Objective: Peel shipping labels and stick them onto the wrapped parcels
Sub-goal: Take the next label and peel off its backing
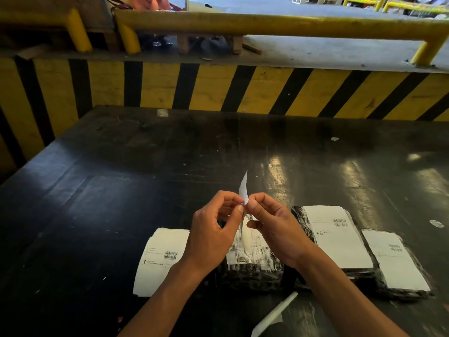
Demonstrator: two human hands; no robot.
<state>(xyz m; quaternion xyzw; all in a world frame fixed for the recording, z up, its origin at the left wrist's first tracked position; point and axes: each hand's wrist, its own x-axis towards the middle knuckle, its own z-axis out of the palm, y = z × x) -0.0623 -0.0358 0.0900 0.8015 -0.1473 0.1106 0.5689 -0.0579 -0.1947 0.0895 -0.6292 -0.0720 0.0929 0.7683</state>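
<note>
While both hands, left hand [213,229] and right hand [274,227], pinch the label [243,190] edge-on above the middle parcel [252,261], I'd split one corner slowly so the sticker doesn't curl.

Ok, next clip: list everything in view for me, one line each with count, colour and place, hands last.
held label: one, white, pinched edge-on between both hands above the middle parcel
wrapped parcels: three, black wrap, near edge of table; middle parcel under the hands, two labelled parcels to the right
loose label sheet: one, white with barcodes, flat on table left of the parcels
paper strip: one, white, near bottom edge
table: one, black, glossy
barrier wall: one, yellow and black stripes, behind table
guard rails: yellow, on the platform above the wall
left hand: pinches the held label
right hand: pinches the held label
</note>
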